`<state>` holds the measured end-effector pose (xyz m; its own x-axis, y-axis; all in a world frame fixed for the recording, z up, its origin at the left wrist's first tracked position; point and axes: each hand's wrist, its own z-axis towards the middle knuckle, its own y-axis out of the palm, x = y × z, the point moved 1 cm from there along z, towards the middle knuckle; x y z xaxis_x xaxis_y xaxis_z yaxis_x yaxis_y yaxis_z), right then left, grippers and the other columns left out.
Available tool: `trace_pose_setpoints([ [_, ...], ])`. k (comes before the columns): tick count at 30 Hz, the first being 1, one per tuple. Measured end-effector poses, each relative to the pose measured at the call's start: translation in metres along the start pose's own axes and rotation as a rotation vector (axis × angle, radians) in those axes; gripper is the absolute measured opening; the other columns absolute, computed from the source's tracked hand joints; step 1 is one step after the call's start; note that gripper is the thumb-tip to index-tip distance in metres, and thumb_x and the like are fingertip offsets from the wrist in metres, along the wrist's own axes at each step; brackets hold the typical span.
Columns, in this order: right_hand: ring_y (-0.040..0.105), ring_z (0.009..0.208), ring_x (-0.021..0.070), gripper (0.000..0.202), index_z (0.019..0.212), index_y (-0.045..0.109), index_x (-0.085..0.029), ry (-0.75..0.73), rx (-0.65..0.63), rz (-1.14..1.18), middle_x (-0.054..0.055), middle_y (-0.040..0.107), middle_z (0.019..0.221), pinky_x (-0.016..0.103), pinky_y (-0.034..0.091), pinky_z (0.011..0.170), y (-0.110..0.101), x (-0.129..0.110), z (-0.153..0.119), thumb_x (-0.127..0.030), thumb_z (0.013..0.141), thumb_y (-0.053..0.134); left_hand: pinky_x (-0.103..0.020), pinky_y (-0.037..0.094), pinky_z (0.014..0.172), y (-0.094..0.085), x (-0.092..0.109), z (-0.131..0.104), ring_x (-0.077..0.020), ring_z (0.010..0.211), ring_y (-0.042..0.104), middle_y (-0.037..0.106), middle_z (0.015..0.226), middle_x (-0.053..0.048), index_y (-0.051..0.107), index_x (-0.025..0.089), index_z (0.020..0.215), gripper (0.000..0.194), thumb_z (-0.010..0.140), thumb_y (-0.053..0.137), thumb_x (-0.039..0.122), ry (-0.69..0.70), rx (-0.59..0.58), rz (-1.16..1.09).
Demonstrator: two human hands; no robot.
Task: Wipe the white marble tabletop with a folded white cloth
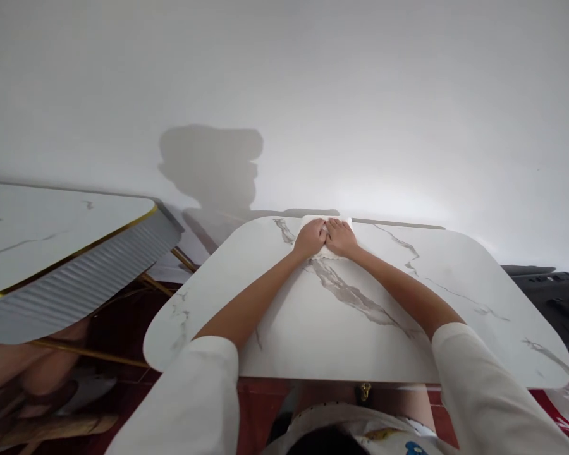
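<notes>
Both arms reach forward over a white marble-patterned table with rounded corners. Near its far edge lies a folded white cloth, possibly a paper wipe. My left hand presses on the cloth's left part, fingers curled onto it. Beside it, almost touching, my right hand bears down on the right part, fingers bent over the cloth. The palms hide much of the cloth; a scalloped near edge and the top corners show.
A white wall rises right behind the table. At left stands a second marble-patterned table with gold trim and a ribbed grey side. Another person's legs show beneath it. A black case-like object is at the right.
</notes>
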<state>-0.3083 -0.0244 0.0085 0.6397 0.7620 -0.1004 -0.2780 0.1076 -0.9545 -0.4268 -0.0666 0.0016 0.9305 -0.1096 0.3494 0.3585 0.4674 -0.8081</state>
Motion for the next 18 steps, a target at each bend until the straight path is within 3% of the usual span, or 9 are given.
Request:
trace_pose_setpoints([
  [10,0.045,0.123,0.0250,0.040,0.126,0.052,-0.009,0.050,0.003,0.029,0.014,0.055,0.133,0.038,0.029,0.103,0.013,0.028,0.055,-0.023,0.095,0.031,-0.034,0.041,0.091,0.020,-0.029,0.056,-0.0236,0.098,0.058,0.067,0.106,-0.012,0.063,0.014,0.100,0.033,0.088,0.033,0.018,-0.048,-0.079,-0.001],
  [18,0.047,0.121,0.0261,0.040,0.125,0.053,-0.006,0.061,0.048,0.020,0.015,0.057,0.129,0.038,0.030,0.102,0.014,0.025,0.050,-0.022,0.094,0.033,-0.034,0.040,0.093,0.022,-0.028,0.056,-0.0237,0.103,0.057,0.066,0.110,-0.012,0.062,0.014,0.102,0.033,0.087,0.033,0.016,-0.040,-0.097,0.088],
])
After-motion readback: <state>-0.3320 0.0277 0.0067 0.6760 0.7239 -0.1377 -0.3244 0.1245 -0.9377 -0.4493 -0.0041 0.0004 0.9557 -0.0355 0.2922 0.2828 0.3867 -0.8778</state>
